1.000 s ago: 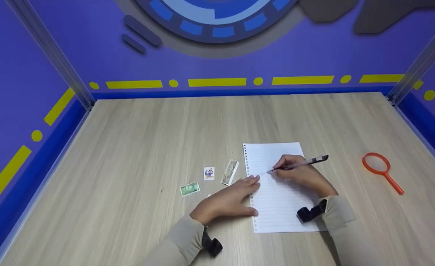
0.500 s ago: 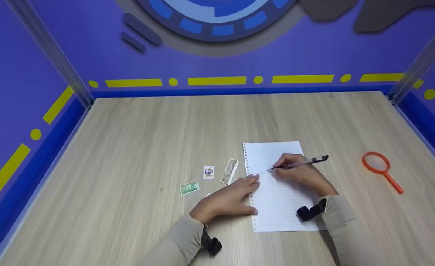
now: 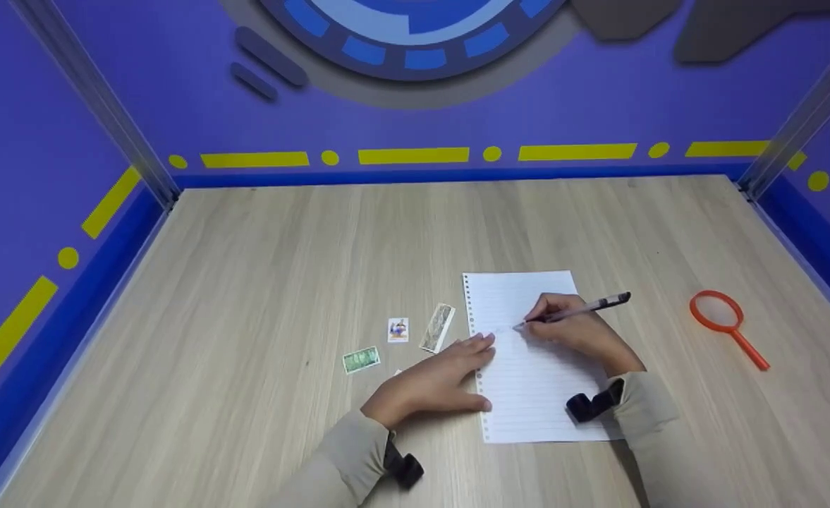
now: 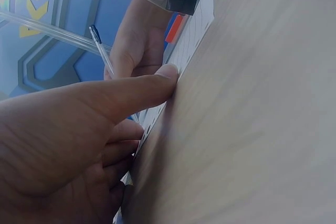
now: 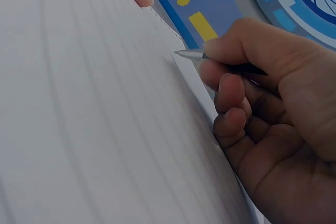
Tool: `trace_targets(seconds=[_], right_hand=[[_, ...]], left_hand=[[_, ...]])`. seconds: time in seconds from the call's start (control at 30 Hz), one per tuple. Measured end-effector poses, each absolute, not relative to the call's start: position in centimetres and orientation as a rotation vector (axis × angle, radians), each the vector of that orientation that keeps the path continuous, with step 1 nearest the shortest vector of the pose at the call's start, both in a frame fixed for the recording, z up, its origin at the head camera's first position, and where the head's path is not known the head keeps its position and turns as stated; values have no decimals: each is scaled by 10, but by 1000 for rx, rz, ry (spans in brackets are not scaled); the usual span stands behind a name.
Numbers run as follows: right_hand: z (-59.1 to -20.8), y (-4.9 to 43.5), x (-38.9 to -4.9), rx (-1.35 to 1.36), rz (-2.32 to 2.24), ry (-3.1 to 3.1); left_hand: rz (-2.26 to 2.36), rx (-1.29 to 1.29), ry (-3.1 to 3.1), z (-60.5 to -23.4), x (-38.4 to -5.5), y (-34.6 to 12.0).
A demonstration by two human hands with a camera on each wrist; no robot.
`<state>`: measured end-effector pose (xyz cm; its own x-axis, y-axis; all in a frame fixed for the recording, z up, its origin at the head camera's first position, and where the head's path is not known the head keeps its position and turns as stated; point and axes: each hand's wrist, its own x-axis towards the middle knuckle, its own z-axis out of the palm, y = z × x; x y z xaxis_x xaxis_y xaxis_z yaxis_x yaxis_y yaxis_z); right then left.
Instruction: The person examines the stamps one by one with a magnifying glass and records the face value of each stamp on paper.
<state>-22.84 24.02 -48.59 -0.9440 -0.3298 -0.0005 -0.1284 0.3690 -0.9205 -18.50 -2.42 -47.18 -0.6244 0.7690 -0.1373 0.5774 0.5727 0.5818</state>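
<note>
A lined sheet of loose-leaf paper, punched along its left edge, lies on the table. My right hand pinches a pen near its tip, and the tip meets the upper part of the sheet. In the right wrist view the pen's silver tip touches the paper, with thumb and fingers curled round the barrel. My left hand rests with spread fingers on the sheet's punched edge. Faint writing shows left of the pen tip, too small to read.
Left of the sheet lie a long grey stamp, a small stamp with a coloured figure and a green stamp. Another piece peeks out from behind the left hand. An orange magnifying glass lies to the right.
The pen tip has moved slightly to the right along the line, and the right hand with it. My left hand stays in place on the sheet.
</note>
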Motion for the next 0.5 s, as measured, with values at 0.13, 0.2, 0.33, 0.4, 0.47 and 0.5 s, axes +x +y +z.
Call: trace_targets(seconds=[0.13,0.2,0.33,0.4,0.47,0.5], right_hand=[[-486,241,-228,-409,-1586,2442],[-486,241,-228,-419,-1558,2449],[-484,241,-228,-434,-1516,2466],[-483,240,-227,-438,-1505,2471],[-483,240,-228,-443,-1494,2475],[-483,239,-228,-446,-1496,2473]], left_hand=[[703,1092,2432,-472,-184,-24],[705,1095,2432,-472,-184,-24],[706,1099,2436,-471,-184,-24],[705,1101,2437,-471,-184,-24],[705,1100,2437,-471,-184,-25],[708,1100,2436,-471,-185,-25]])
